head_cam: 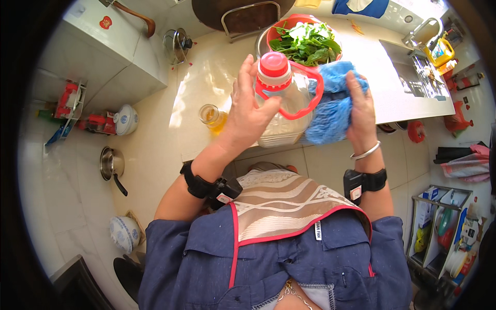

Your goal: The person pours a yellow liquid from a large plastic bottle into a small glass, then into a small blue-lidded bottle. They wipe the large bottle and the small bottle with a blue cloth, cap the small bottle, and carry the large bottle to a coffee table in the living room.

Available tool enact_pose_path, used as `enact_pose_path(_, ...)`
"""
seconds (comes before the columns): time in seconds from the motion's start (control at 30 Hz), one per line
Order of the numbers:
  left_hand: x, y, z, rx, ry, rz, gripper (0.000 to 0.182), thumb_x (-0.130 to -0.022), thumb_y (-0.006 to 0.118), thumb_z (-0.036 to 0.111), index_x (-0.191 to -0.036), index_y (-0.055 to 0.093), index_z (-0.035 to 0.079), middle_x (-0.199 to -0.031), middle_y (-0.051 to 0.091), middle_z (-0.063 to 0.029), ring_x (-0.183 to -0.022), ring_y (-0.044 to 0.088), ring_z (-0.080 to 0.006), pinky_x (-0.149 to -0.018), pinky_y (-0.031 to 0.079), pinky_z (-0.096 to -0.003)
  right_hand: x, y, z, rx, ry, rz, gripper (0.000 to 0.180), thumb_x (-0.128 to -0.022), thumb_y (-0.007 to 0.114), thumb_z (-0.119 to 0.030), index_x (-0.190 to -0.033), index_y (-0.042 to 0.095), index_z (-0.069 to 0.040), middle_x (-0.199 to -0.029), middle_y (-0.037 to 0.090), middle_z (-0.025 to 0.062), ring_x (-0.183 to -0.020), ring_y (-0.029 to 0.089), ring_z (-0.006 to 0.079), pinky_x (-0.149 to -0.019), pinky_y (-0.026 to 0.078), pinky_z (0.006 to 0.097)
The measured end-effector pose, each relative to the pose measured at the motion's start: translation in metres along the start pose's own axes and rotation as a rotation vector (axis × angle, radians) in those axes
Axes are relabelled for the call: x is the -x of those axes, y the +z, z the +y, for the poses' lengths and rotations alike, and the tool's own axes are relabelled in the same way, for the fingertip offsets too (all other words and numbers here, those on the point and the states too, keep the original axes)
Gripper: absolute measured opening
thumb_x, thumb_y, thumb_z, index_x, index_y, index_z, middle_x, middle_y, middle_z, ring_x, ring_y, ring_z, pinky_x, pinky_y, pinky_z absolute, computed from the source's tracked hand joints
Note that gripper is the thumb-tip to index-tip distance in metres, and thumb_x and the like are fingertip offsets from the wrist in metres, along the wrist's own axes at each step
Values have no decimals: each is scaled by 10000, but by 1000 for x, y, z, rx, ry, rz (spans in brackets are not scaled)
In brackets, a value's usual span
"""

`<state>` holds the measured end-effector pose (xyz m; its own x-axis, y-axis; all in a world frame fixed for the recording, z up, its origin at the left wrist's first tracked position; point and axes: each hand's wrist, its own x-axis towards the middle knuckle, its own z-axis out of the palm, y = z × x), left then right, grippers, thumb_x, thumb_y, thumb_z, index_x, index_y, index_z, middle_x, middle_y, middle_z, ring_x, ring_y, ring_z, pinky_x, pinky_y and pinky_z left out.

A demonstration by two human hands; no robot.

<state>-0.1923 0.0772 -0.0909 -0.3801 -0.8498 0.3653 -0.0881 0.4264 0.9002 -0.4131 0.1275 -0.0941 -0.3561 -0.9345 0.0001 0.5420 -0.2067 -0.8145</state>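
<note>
A large clear plastic jug with a red screw cap and red handle stands upright at the counter's front edge. My left hand rests against its neck and left side, fingers raised beside the capped top. In my right hand is a fluffy blue cloth, pressed to the jug's right side. Left of the jug, partly behind my left wrist, is a small open glass jar with yellow liquid. Behind the jug, a red basket holds green leaves.
A sink with a faucet and a yellow bottle lies at the back right. A pot lid stands in a rack at the back left. A saucepan and lidded bowls are at the left; a shelf rack stands lower right.
</note>
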Motion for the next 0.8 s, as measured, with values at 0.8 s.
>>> enact_pose_path(0.8,-16,-35,1,-44,6,-39,521,-860,362,-36,-1379,397,-62,-1215,596,-182,-1116,573,-190,-971,426,-285,-25,51,-1,1115,-609,-643,352,-763,636,2,-1103,663,-84,-1056,597,128,-1027,534,321,-906,433,399)
